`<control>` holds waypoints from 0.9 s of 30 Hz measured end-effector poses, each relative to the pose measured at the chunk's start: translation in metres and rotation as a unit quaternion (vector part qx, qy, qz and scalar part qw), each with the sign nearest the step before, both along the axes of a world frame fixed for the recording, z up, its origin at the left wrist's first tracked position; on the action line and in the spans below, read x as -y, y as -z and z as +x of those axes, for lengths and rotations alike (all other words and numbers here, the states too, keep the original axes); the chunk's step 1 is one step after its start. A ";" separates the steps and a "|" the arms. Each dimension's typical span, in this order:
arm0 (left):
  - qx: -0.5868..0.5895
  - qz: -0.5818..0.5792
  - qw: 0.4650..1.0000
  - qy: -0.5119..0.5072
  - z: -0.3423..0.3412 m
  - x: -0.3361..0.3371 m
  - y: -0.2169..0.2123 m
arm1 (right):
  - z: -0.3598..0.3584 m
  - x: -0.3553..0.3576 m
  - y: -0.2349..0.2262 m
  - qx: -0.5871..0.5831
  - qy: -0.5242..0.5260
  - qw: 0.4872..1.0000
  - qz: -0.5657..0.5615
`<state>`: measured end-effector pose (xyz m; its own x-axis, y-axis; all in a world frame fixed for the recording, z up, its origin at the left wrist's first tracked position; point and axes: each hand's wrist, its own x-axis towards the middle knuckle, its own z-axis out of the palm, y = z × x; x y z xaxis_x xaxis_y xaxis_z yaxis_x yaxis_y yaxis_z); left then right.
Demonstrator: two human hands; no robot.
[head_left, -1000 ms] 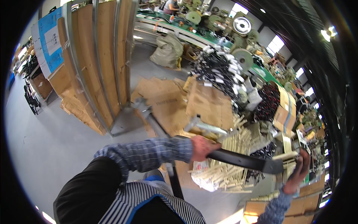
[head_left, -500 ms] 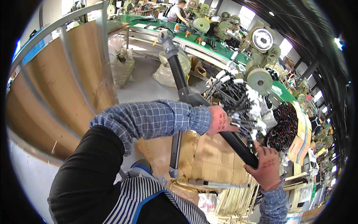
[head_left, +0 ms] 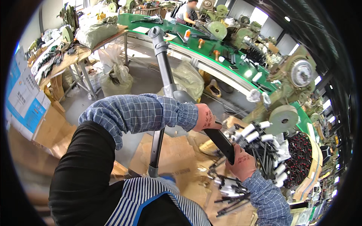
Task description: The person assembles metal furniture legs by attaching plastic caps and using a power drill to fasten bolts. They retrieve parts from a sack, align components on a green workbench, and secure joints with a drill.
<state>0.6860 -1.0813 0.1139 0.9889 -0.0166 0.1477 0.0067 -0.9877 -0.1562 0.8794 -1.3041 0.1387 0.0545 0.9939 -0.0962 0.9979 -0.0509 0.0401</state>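
A black tubular frame (head_left: 165, 71) with grey plastic joints slants across in front of me, its grey ring-shaped end (head_left: 155, 33) pointing away. A second leg (head_left: 156, 148) branches down towards my apron. My left hand (head_left: 205, 118), in a salmon-coloured glove, is closed over the main tube past the middle joint. At the tube's near right end my right hand (head_left: 242, 162), gloved alike, grips the tip with its thumb along the side. Part of the middle joint is behind my left sleeve.
Black rods with white foam ends (head_left: 260, 137) are heaped close by my right hand. Beyond stand a long green workbench (head_left: 171, 28), a green press machine (head_left: 299, 71) and stuffed sacks (head_left: 117, 81). Cardboard (head_left: 181, 150) covers the floor. A person (head_left: 185, 14) works at the far bench.
My view has shifted, and the metal-railed cart at the left has gone out of sight. Both hands and the frame have moved left in view; my right hand now wraps the tube end more closely.
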 end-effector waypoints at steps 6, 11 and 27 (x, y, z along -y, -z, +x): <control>-0.097 0.023 0.994 -0.046 -0.040 -0.228 0.000 | -0.003 -0.251 0.049 -0.104 -0.083 0.988 0.078; -0.141 0.046 0.981 -0.124 -0.086 -0.393 0.018 | -0.006 -0.469 0.107 -0.190 -0.165 0.963 0.097; -0.252 0.006 0.922 -0.294 -0.264 -0.948 -0.002 | -0.183 -1.096 0.122 -0.110 -0.330 0.928 0.130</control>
<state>0.4216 -0.1329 0.1161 0.7711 0.5448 -0.3295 0.4633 -0.8351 -0.2965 0.6961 -0.2077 0.0166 -0.5672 0.7950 0.2152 0.7977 0.5953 -0.0968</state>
